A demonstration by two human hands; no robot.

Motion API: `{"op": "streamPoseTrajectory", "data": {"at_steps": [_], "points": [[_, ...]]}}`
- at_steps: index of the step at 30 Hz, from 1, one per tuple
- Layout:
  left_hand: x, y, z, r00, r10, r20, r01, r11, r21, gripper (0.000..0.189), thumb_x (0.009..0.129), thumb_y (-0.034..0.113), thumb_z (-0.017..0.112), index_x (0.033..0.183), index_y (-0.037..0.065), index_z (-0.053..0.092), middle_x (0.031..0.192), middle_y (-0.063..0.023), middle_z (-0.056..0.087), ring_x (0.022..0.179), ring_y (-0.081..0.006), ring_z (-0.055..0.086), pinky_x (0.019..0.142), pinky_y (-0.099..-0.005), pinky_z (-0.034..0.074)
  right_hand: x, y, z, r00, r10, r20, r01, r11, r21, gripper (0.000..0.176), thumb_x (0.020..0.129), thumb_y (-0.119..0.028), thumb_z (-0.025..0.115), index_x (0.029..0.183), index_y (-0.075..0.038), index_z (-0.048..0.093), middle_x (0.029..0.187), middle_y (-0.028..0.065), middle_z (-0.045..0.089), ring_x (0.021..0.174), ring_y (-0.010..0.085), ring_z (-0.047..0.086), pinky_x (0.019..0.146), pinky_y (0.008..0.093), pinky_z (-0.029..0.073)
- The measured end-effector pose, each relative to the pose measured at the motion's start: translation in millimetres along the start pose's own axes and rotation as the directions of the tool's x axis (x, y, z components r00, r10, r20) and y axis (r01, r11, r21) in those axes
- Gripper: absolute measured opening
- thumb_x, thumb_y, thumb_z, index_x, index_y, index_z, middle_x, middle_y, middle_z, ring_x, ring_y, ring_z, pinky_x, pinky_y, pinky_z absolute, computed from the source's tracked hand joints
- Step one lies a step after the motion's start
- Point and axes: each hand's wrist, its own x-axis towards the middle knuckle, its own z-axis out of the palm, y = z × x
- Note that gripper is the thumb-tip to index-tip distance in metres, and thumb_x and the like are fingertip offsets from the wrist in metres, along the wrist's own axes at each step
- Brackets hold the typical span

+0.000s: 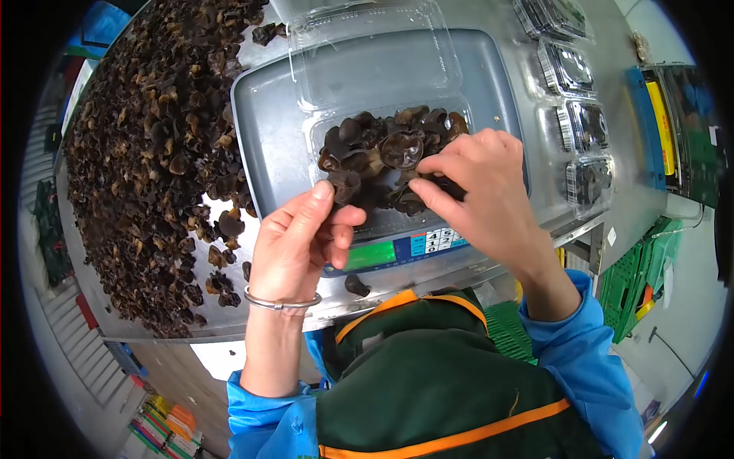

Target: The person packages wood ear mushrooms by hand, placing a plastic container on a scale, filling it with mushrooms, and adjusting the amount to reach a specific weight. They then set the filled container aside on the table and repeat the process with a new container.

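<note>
— What are the hands doing?

— Both are at the clear plastic box (315,141) full of dark brown curly mushrooms (390,149). The box sits on the flat grey scale tray (271,130). Its see-through lid (375,57) is flipped open at the back.

— Is the right hand holding one?

— The right hand (485,180) is bent over the near right side of the heap. Its thumb and first finger are pinched on one dark mushroom. The other fingertips curl down and I can't see them well.

— And the left hand?

— The left hand (298,245) has a silver bangle (281,303) on the wrist. It is at the near left corner of the box. Its fingers are bunched together with the thumb pressed on them, and one fingertip touches the heap. I can't tell if a mushroom is inside the bunch.

— What does the scale say?

— The green number screen (370,255) is half behind the left thumb and too blurry to read.

— Anything else?

— A big pile of loose mushrooms (153,145) covers the shiny metal table (218,323) on the left, and its far end is cut off. A row of filled clear boxes (585,126) lies on the right. One lone mushroom (356,285) sits in front of the screen.
</note>
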Motion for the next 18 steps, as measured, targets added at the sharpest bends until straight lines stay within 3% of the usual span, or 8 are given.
{"op": "streamPoseTrajectory", "data": {"at_steps": [4,7,11,13,14,15,17,18], "points": [[-3,0,3,1.0,-0.031,0.005,0.031,0.997,-0.069,0.03,0.09,0.03,0.055,0.083,0.001,0.061,0.075,-0.0129,0.066,0.048,-0.0118,0.052,0.043,-0.022,0.042,-3,-3,10,0.995,0.097,-0.002,-0.096,0.99,-0.106,0.013,0.071,-0.021,0.07,0.078,-0.011,0.066,0.082,-0.0005,0.052,0.083,0.0214,0.045,0.083,0.0378,0.029],[-4,1,1,0.996,-0.056,0.069,0.067,0.985,-0.159,0.03,0.09,0.03,0.055,0.085,0.001,0.06,0.075,-0.0133,0.066,0.048,-0.0122,0.052,0.043,-0.0219,0.042,-2,-3,16,0.996,0.091,0.021,-0.09,0.993,-0.075,0.012,0.069,-0.019,0.07,0.078,-0.012,0.066,0.084,-0.0005,0.05,0.084,0.0216,0.044,0.082,0.0387,0.029],[-2,-3,-5,1.0,-0.012,0.029,0.016,0.984,-0.176,0.029,0.09,0.028,0.055,0.094,-0.001,0.06,0.07,-0.0103,0.064,0.048,-0.0103,0.051,0.043,-0.0216,0.042,-6,3,14,0.991,0.109,-0.073,-0.105,0.993,0.059,0.014,0.067,-0.012,0.069,0.081,-0.014,0.067,0.085,-0.0019,0.051,0.085,0.0201,0.045,0.082,0.0377,0.029],[-3,-2,-2,0.986,0.157,-0.053,-0.143,0.969,0.203,0.032,0.09,0.025,0.057,0.11,0.0,0.057,0.065,-0.0055,0.059,0.048,-0.0075,0.049,0.044,-0.0202,0.039,-11,4,9,0.988,0.129,-0.088,-0.121,0.988,0.094,0.017,0.066,-0.01,0.069,0.082,-0.015,0.067,0.086,-0.0028,0.053,0.085,0.0196,0.046,0.082,0.0367,0.029],[-6,4,3,0.973,0.22,-0.07,-0.167,0.881,0.443,0.04,0.088,0.02,0.059,0.122,0.002,0.05,0.062,-0.0014,0.055,0.05,-0.0052,0.047,0.045,-0.0187,0.036,-12,5,6,0.984,0.109,-0.144,-0.093,0.989,0.116,0.02,0.065,-0.008,0.069,0.084,-0.015,0.068,0.087,-0.0035,0.054,0.085,0.0191,0.047,0.081,0.0356,0.029],[-4,-5,5,0.879,0.476,-0.022,-0.367,0.705,0.606,0.042,0.086,0.015,0.063,0.123,0.003,0.049,0.064,-0.0009,0.055,0.052,-0.0054,0.046,0.046,-0.0192,0.036,-13,6,4,0.975,0.089,-0.202,-0.062,0.989,0.137,0.022,0.065,-0.007,0.07,0.085,-0.015,0.068,0.087,-0.0042,0.055,0.085,0.0186,0.048,0.081,0.0345,0.029],[-5,-5,16,0.744,0.664,0.076,-0.437,0.397,0.807,0.038,0.082,0.009,0.065,0.117,0.003,0.054,0.07,-0.0025,0.057,0.056,-0.0061,0.048,0.05,-0.0206,0.039,-16,9,2,0.972,0.036,-0.232,-0.017,0.996,0.083,0.026,0.063,-0.007,0.071,0.087,-0.016,0.069,0.088,-0.0046,0.056,0.084,0.0179,0.049,0.08,0.0338,0.029],[-3,-8,18,0.732,0.664,0.153,-0.514,0.39,0.764,0.034,0.081,0.008,0.066,0.113,0.003,0.057,0.075,-0.0033,0.057,0.058,-0.0064,0.05,0.052,-0.0207,0.041,-17,11,1,0.966,-0.016,-0.258,0.024,0.999,0.03,0.029,0.062,-0.007,0.072,0.089,-0.017,0.069,0.089,-0.005,0.057,0.083,0.0173,0.05,0.079,0.033,0.029]]}}
